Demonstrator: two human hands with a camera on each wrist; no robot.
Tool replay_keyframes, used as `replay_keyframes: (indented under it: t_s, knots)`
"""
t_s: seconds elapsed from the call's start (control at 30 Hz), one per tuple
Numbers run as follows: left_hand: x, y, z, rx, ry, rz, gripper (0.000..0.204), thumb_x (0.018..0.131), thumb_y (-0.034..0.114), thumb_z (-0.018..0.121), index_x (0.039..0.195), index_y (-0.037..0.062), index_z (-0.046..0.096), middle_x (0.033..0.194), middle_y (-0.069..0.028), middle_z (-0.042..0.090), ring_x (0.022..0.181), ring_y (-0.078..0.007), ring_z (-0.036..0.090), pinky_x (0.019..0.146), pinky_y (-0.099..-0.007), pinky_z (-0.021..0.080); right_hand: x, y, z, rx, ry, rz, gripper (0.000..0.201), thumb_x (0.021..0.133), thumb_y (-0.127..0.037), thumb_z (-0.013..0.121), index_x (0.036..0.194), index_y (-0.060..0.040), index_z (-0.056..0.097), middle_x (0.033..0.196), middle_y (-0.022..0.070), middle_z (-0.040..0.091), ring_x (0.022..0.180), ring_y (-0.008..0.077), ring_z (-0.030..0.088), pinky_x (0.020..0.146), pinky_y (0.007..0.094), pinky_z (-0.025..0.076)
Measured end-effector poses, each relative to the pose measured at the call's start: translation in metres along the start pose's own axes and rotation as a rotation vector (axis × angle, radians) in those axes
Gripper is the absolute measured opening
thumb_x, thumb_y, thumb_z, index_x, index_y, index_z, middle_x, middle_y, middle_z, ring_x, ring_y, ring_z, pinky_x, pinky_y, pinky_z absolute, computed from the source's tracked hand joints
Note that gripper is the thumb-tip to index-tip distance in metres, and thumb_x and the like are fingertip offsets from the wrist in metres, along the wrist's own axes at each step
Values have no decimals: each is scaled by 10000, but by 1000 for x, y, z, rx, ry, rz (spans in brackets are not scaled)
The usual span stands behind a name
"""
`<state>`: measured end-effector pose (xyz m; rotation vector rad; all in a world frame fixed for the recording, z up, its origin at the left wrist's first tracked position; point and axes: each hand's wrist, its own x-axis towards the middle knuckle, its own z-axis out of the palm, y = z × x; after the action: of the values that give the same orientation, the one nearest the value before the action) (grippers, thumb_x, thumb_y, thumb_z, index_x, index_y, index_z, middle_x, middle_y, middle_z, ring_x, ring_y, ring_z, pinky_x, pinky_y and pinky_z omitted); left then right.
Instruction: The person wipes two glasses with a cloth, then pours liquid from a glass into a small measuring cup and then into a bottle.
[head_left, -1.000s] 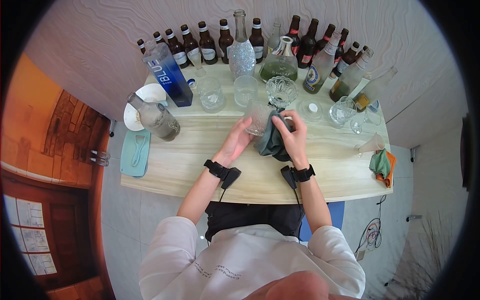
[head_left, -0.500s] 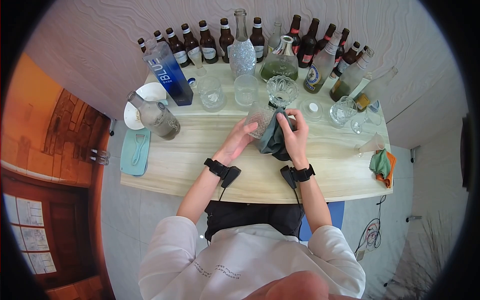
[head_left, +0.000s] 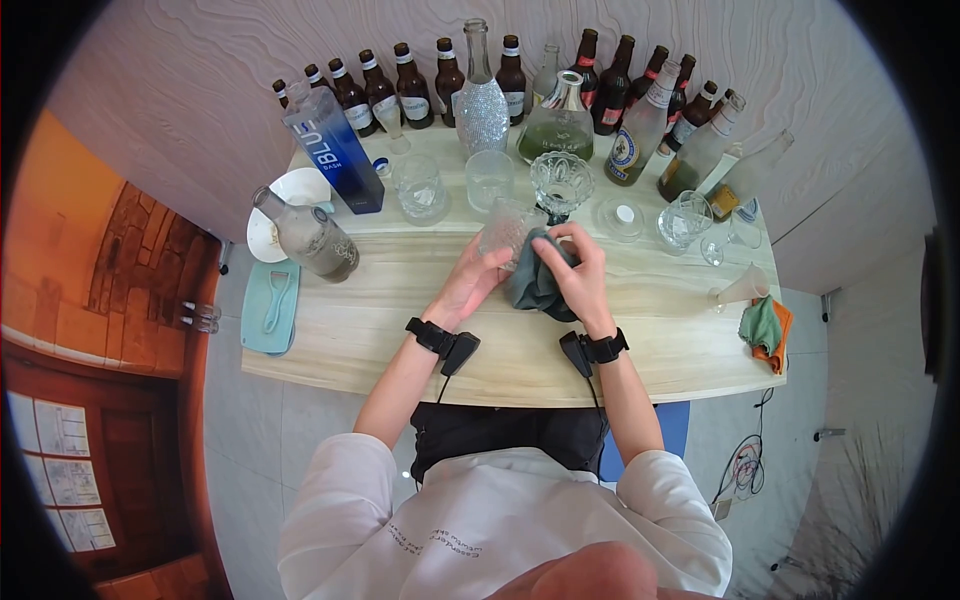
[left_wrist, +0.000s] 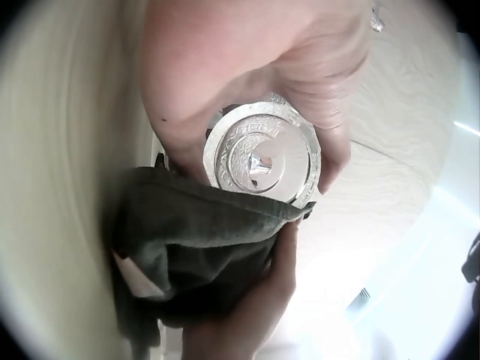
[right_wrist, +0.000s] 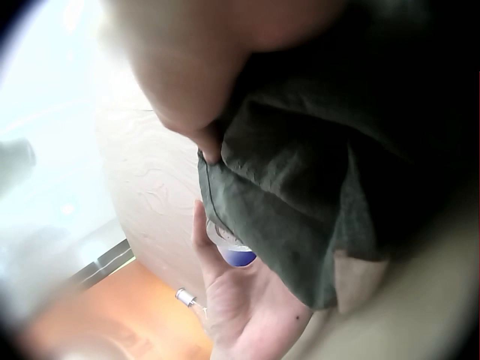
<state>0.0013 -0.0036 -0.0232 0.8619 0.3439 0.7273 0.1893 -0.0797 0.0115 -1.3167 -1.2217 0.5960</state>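
Note:
Over the middle of the table, my left hand (head_left: pixel 468 283) grips a clear textured glass tumbler (head_left: pixel 503 232), fingers and thumb around its side. In the left wrist view the tumbler's round base (left_wrist: pixel 262 154) faces the camera. A dark grey-green cloth (head_left: pixel 537 285) is bunched in my right hand (head_left: pixel 582 277), pinched between thumb and fingers. The cloth lies against the tumbler and covers part of it in the right wrist view. Just beyond the hands stands a scalloped glass bowl (head_left: pixel 562 183) on a dark foot.
Glass tumblers (head_left: pixel 420 190) and a glass lid (head_left: pixel 622 217) stand behind. Bottles line the back, including a sparkly one (head_left: pixel 483 115). To the left are a blue bottle (head_left: pixel 335 150), a grey bottle (head_left: pixel 318 240) and a peeler (head_left: pixel 275 302); folded cloths (head_left: pixel 768 335) lie right.
Both hands have shifted slightly left with the tumbler and the cloth. The cloth's folds have moved against the glass, and both grips persist.

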Motion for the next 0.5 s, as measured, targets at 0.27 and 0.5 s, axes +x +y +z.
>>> replay_keyframes:
  t_s: [0.27, 0.5]
  knots:
    - [0, 0, 8, 4, 35, 5, 655, 976, 359, 700, 1510, 75, 448, 1434, -66, 576, 1296, -188, 570, 1058, -391, 483, 1, -6, -1, 179, 72, 47, 185, 930, -132, 793, 992, -28, 653, 745, -31, 629, 612, 30, 453, 557, 233, 355]
    - [-4, 7, 8, -11, 46, 37, 707, 988, 277, 718, 1557, 85, 346, 1441, -83, 552, 1309, -191, 563, 1091, -375, 471, -1, -15, 3, -72, -123, -70, 217, 860, -147, 841, 909, -25, 669, 811, 14, 593, 636, 122, 460, 585, 287, 369]
